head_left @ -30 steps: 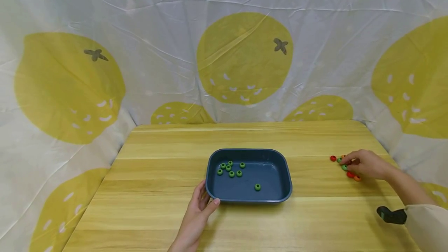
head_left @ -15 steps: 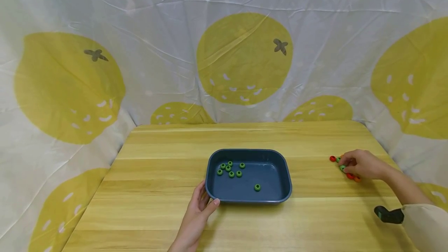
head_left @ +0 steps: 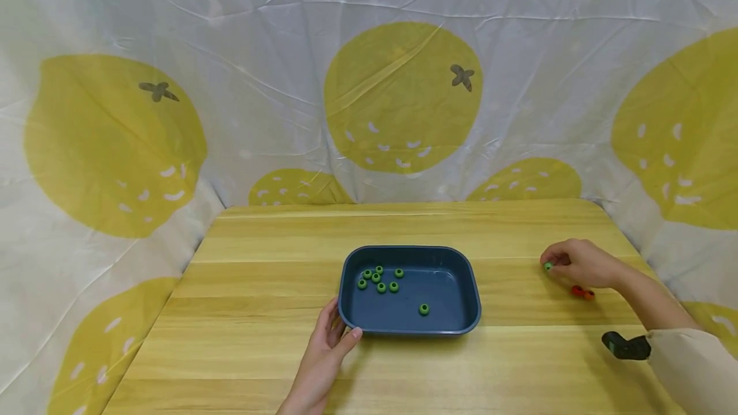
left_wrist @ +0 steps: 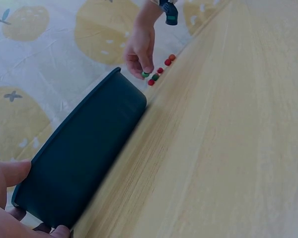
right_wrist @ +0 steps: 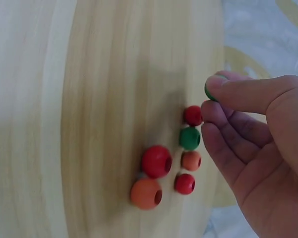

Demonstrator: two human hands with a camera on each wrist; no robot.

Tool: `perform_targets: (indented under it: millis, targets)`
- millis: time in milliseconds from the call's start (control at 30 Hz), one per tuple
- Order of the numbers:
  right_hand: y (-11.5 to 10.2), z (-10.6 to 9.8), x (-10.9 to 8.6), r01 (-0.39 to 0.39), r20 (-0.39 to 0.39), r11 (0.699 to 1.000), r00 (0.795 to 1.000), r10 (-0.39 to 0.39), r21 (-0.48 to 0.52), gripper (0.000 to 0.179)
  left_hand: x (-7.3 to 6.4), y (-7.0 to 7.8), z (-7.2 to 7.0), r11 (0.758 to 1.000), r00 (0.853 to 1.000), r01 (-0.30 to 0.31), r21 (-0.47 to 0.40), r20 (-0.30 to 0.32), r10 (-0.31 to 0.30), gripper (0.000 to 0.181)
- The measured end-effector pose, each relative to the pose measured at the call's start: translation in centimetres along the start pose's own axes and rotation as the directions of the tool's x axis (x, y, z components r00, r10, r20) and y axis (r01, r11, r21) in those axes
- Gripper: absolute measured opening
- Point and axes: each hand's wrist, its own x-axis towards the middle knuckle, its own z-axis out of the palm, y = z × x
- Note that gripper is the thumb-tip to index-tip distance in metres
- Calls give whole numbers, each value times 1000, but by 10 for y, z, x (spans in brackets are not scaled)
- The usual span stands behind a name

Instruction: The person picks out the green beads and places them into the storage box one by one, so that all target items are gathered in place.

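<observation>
My right hand (head_left: pixel 582 263) pinches a green bead (head_left: pixel 548 266) between thumb and fingertips, just above the table's right side. Below it in the right wrist view lie a red bead (right_wrist: pixel 192 115), another green bead (right_wrist: pixel 189 138), an orange bead (right_wrist: pixel 191 161) and more red and orange ones. A dark blue rectangular tray (head_left: pixel 415 332) stands mid-table, with several green beads (head_left: pixel 381 287) inside, mostly toward its left. At the tray's near left corner, my left hand (head_left: pixel 323 354) grips the rim, thumb on the near edge and fingers around the side.
The wooden table (head_left: pixel 259 300) carries the tray and the loose beads. A fabric backdrop (head_left: pixel 277 107) printed with lemons rises behind it and along both sides. A black device (head_left: pixel 625 346) sits at my right sleeve (head_left: pixel 686 364).
My right hand has lifted a green bead from the group and moved slightly left and away from me. My left hand and the tray have stayed put.
</observation>
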Motion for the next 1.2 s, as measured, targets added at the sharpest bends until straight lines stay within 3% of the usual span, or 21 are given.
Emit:
perform_targets:
  millis: [200,567,967,1200]
  targets:
    - [-12,-3,12,59,16,998,998,-59,12,11,1,0,1,1000,1000,-4,-9,3,4,78]
    - [-30,1,32,50,47,998,998,-52,28,10,1,0,0,1000,1000,6,-15,3,-6,79]
    - [-52,1,46,105,49,994,993,-106,19,14,0,0,0,1000,1000,-15,-5,9,15,78]
    - [-69,2,54,146,45,989,988,-147,16,16,0,-1,0,1000,1000,2,-5,-5,-2,79]
